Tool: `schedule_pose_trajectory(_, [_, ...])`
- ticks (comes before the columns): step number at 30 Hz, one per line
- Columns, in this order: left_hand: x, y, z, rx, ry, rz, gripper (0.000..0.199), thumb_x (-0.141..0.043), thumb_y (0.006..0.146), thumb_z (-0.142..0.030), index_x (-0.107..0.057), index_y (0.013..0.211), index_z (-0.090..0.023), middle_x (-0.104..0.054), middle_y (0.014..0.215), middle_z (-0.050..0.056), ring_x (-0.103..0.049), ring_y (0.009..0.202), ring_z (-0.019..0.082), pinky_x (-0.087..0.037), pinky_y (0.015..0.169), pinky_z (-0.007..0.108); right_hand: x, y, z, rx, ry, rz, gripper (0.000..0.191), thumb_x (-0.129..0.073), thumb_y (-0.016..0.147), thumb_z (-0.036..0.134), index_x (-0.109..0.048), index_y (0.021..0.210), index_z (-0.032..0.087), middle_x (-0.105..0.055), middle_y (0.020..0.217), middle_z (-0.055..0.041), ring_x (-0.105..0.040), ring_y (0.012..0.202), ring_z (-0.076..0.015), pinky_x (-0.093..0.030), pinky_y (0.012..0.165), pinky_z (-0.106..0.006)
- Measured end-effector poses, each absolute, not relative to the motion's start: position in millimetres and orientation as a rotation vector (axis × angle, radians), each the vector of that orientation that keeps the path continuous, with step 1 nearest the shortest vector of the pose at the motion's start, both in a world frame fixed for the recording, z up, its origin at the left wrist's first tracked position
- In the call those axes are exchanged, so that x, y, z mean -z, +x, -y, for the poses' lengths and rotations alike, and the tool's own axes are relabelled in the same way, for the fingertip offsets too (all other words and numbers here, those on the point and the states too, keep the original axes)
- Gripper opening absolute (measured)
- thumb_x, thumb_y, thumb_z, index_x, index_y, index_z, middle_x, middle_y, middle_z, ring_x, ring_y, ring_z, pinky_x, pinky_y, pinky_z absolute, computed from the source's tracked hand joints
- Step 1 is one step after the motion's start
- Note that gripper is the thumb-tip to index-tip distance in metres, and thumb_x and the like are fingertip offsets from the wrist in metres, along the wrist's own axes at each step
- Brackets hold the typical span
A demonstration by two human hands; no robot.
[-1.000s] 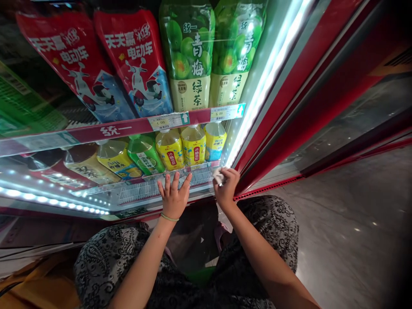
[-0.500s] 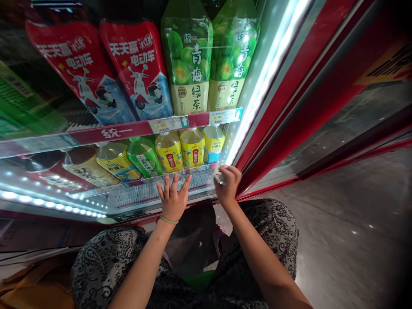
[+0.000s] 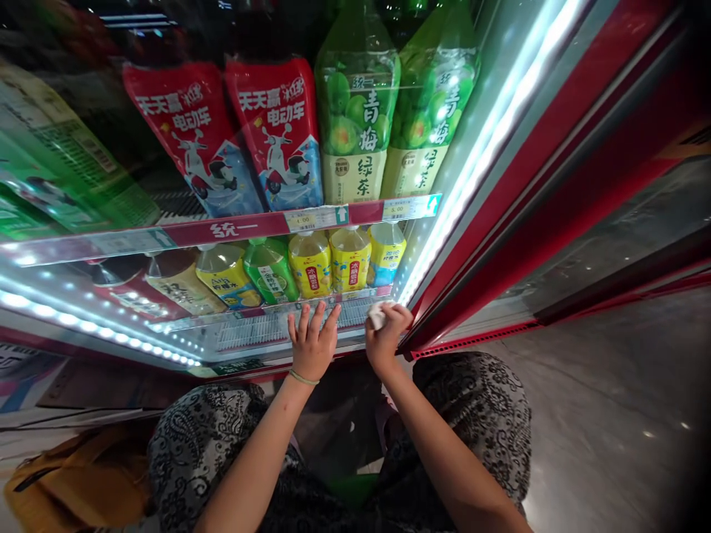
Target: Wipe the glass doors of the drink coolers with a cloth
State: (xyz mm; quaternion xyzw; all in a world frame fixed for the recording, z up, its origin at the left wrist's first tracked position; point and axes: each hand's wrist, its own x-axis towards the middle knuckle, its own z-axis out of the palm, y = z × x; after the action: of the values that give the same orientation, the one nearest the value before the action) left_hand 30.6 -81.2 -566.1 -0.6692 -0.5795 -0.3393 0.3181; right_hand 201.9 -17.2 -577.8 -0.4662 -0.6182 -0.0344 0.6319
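Head view, looking down at a lit drinks fridge. Right hand (image 3: 384,337) is closed around a crumpled white cloth (image 3: 377,314), pressed against the fridge glass at the lower right corner, just beside the bright light strip (image 3: 478,148). Left hand (image 3: 312,342) lies flat on the same glass with fingers (image 3: 318,317) spread wide, holding nothing; a thin band (image 3: 303,377) circles its wrist. Both hands rest over the grille (image 3: 261,333) at the front of the bottom shelf. Behind the glass, small yellow bottles (image 3: 333,260) and a green bottle (image 3: 270,270) stand in a row on that shelf. Above them runs a red shelf rail (image 3: 233,228) with price tags (image 3: 306,219). On the upper shelf stand two large green tea bottles (image 3: 358,126) and, to their left, two red-labelled bottles (image 3: 278,133). To the right is the red door frame (image 3: 555,178), then grey polished floor (image 3: 611,414). Patterned grey trousers (image 3: 478,414) cover the person's knees below; an orange bag (image 3: 72,481) lies at lower left.
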Motion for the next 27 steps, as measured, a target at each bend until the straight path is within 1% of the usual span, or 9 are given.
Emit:
schedule_pose_trajectory(3, [562, 26, 82, 0.908, -1.738, 1.501, 0.068, -0.072, 0.092, -0.022, -0.048, 0.155, -0.031, -0.067, 0.136, 0.011, -0.045, 0.148, 0.029, -0.017, 0.131, 0.05, 586, 195, 24, 0.068, -0.951, 1.649, 0.042, -0.064, 0.089, 0.018, -0.051, 0.128, 0.027, -0.046, 0.117, -0.0075, -0.054, 0.108, -0.0231, -0.055, 0.092, -0.044])
schedule_pose_trajectory(6, [558, 19, 85, 0.945, -1.699, 1.493, 0.065, -0.072, 0.091, -0.022, -0.052, 0.152, -0.031, -0.068, 0.131, 0.012, -0.053, 0.14, 0.029, -0.025, 0.128, 0.048, 584, 186, 29, 0.052, -1.1, 1.369, 0.044, -0.058, 0.091, 0.017, -0.048, 0.133, 0.025, -0.045, 0.122, -0.0104, -0.052, 0.116, -0.0253, -0.052, 0.097, -0.047])
schedule_pose_trajectory(8, [555, 12, 87, 0.968, -1.657, 1.496, 0.062, -0.074, 0.09, -0.024, -0.056, 0.149, -0.033, -0.067, 0.129, 0.012, -0.053, 0.138, 0.03, -0.029, 0.126, 0.049, 579, 178, 30, 0.075, -1.108, 1.358, 0.044, -0.056, 0.092, 0.016, -0.047, 0.134, 0.025, -0.046, 0.121, -0.0102, -0.052, 0.114, -0.0249, -0.051, 0.096, -0.046])
schedule_pose_trajectory(11, [552, 2, 90, 0.988, -1.641, 1.521, 0.057, -0.074, 0.09, -0.026, -0.06, 0.144, -0.036, -0.064, 0.133, 0.012, -0.051, 0.139, 0.032, -0.029, 0.125, 0.053, 569, 166, 30, 0.166, -0.905, 1.659, 0.043, -0.062, 0.091, 0.018, -0.051, 0.131, 0.029, -0.049, 0.117, -0.0071, -0.055, 0.106, -0.0228, -0.054, 0.091, -0.041])
schedule_pose_trajectory(15, [551, -9, 93, 1.034, -1.627, 1.583, 0.053, -0.071, 0.092, -0.026, -0.061, 0.143, -0.035, -0.059, 0.138, 0.013, -0.047, 0.142, 0.034, -0.024, 0.126, 0.059, 560, 152, 33, 0.135, -1.067, 1.379, 0.046, -0.058, 0.093, 0.017, -0.047, 0.137, 0.025, -0.047, 0.121, -0.0117, -0.053, 0.115, -0.0267, -0.053, 0.096, -0.048])
schedule_pose_trajectory(17, [548, -13, 94, 1.04, -1.602, 1.567, 0.055, -0.072, 0.091, -0.027, -0.06, 0.144, -0.032, -0.057, 0.139, 0.015, -0.042, 0.145, 0.035, -0.023, 0.126, 0.059, 557, 143, 38, 0.11, -1.079, 1.361, 0.046, -0.057, 0.093, 0.016, -0.048, 0.136, 0.024, -0.049, 0.119, -0.0117, -0.053, 0.114, -0.0267, -0.052, 0.096, -0.048])
schedule_pose_trajectory(21, [539, -20, 97, 1.053, -1.551, 1.543, 0.054, -0.073, 0.091, -0.027, -0.06, 0.143, -0.029, -0.051, 0.14, 0.017, -0.036, 0.148, 0.036, -0.025, 0.125, 0.059, 550, 130, 43, 0.137, -0.85, 1.72, 0.043, -0.063, 0.092, 0.018, -0.054, 0.133, 0.028, -0.052, 0.117, -0.0083, -0.055, 0.108, -0.0239, -0.053, 0.094, -0.043])
schedule_pose_trajectory(24, [531, -27, 101, 1.115, -1.502, 1.58, 0.05, -0.071, 0.092, -0.026, -0.061, 0.141, -0.028, -0.048, 0.139, 0.017, -0.037, 0.146, 0.037, -0.029, 0.123, 0.059, 544, 129, 43, 0.09, -0.956, 1.503, 0.044, -0.062, 0.094, 0.019, -0.052, 0.136, 0.027, -0.048, 0.123, -0.0109, -0.054, 0.117, -0.0258, -0.053, 0.098, -0.046])
schedule_pose_trajectory(27, [527, -34, 105, 1.16, -1.48, 1.602, 0.048, -0.069, 0.093, -0.025, -0.061, 0.14, -0.026, -0.047, 0.138, 0.017, -0.039, 0.141, 0.035, -0.034, 0.119, 0.055, 543, 123, 47, 0.09, -0.968, 1.434, 0.043, -0.059, 0.095, 0.015, -0.051, 0.137, 0.026, -0.047, 0.12, -0.011, -0.054, 0.113, -0.0242, -0.055, 0.094, -0.043])
